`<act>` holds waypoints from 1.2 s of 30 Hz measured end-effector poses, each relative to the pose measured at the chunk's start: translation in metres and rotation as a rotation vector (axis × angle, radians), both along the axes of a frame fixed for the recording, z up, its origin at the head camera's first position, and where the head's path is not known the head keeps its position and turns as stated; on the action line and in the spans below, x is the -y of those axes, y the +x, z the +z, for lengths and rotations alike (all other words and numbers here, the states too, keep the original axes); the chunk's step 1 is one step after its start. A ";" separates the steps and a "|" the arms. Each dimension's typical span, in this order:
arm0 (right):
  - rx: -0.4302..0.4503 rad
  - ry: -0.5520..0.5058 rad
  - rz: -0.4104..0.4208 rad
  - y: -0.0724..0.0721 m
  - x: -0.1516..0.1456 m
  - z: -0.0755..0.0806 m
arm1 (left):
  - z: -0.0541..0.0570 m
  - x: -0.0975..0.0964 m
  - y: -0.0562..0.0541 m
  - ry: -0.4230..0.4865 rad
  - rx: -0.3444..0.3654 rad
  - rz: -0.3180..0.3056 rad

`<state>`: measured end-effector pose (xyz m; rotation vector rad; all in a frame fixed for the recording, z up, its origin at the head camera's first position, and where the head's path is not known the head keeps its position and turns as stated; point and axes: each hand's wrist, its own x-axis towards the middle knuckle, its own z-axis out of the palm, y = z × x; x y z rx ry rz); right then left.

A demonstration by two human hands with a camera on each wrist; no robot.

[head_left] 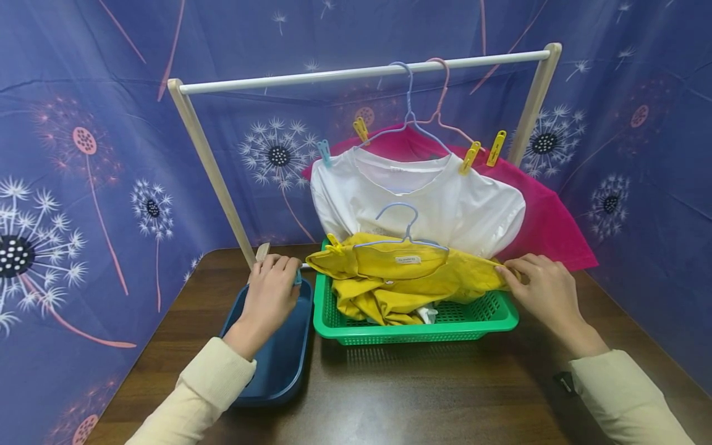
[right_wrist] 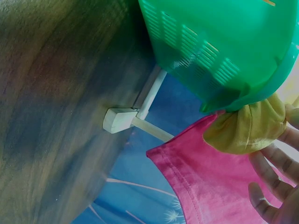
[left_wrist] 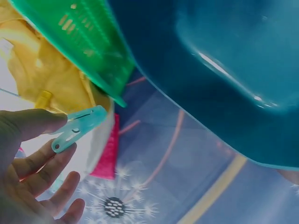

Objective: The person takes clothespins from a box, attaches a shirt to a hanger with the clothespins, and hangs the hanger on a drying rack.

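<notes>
My left hand (head_left: 269, 300) pinches a light-blue clothespin (left_wrist: 79, 129) between thumb and fingers, over the dark blue basin (head_left: 297, 371). A yellow shirt (head_left: 406, 290) lies bunched on the green basket (head_left: 417, 335), with a blue hanger (head_left: 416, 217) through its neckline. One yellow clothespin (head_left: 335, 243) clips the shirt's left shoulder to that hanger. At the other end, my right hand (head_left: 547, 290) holds the yellow sleeve between thumb and fingers; this sleeve (right_wrist: 247, 128) droops past the basket's rim in the right wrist view.
Behind the basket stands a clothes rack (head_left: 334, 75) with a white T-shirt (head_left: 411, 185) and a magenta garment (head_left: 547, 210) on hangers, held by clothespins. A small black object (head_left: 564, 381) lies on the wooden table (head_left: 400, 395) near the right sleeve cuff. A patterned blue curtain (head_left: 111, 185) surrounds the table.
</notes>
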<state>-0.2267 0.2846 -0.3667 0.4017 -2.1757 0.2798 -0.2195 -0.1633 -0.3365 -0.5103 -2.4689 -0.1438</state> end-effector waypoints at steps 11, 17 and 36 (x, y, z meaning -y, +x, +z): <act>-0.010 0.001 0.007 0.000 0.000 0.001 | 0.010 -0.032 0.012 -0.035 -0.040 -0.087; -0.018 -0.001 0.009 0.000 0.000 0.001 | 0.012 -0.050 0.016 -0.047 -0.058 -0.148; 0.002 0.000 0.007 0.000 0.000 0.000 | 0.015 -0.117 0.021 -0.147 -0.105 -0.266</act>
